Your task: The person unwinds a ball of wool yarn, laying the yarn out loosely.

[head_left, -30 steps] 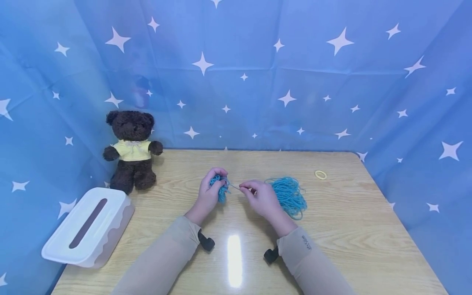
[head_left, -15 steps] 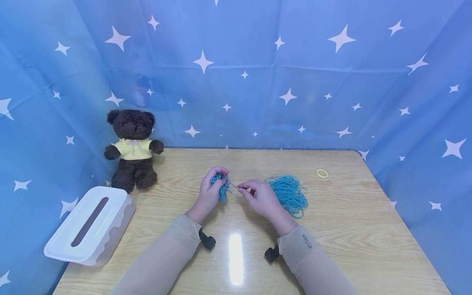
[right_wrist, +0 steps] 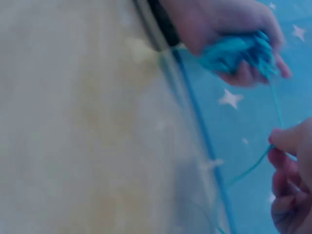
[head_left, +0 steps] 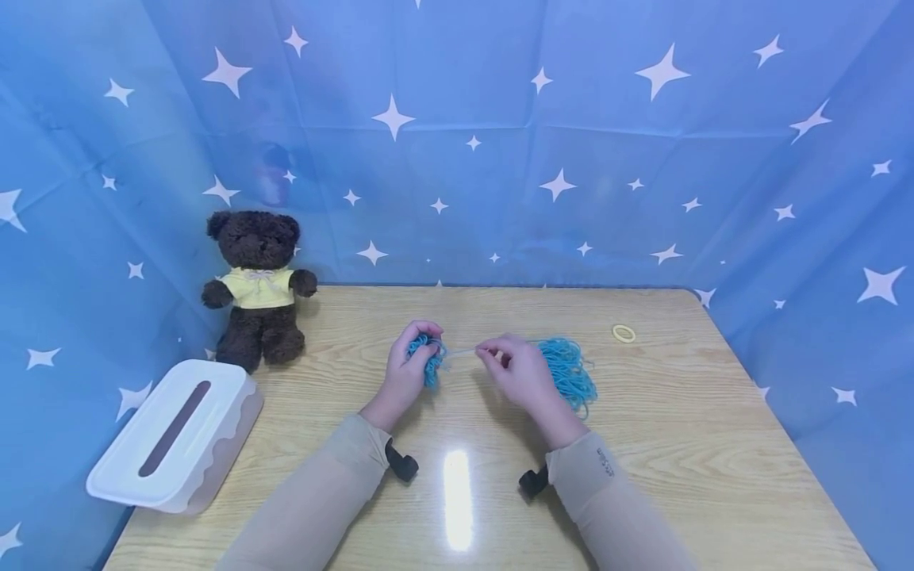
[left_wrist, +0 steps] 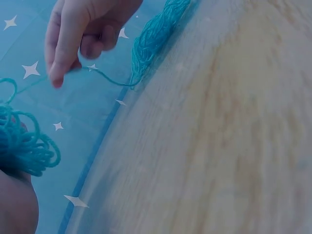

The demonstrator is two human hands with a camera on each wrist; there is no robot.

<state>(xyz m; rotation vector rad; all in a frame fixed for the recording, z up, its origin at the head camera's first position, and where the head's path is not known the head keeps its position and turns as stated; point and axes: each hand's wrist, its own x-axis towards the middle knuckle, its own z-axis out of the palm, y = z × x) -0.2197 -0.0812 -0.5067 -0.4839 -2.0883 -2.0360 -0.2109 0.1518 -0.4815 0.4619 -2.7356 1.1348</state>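
My left hand (head_left: 404,373) grips a small looped bundle of blue yarn (head_left: 434,369) between thumb and curled fingers. Loose loops of this bundle (left_wrist: 30,146) bulge out past the hand in the left wrist view. A single strand (head_left: 461,352) stretches from it to my right hand (head_left: 523,371), whose thumb and forefinger pinch it. Beyond the pinch, the strand (right_wrist: 251,169) sags away in the right wrist view. A larger, loose pile of the same yarn (head_left: 569,371) lies on the table just right of my right hand, which partly hides it.
On the wooden table (head_left: 685,444), a pale yellow ring (head_left: 624,334) lies at the back right. A dark brown teddy bear (head_left: 259,293) in a yellow top sits at the back left. In front of it is a white box (head_left: 128,468) with a slotted lid. A blue star-patterned curtain (head_left: 471,182) surrounds the table.
The right hand has shifted a little to the right, drawing a longer, straighter strand from the bundle. It now covers more of the yarn pile. My left hand stays almost in place.
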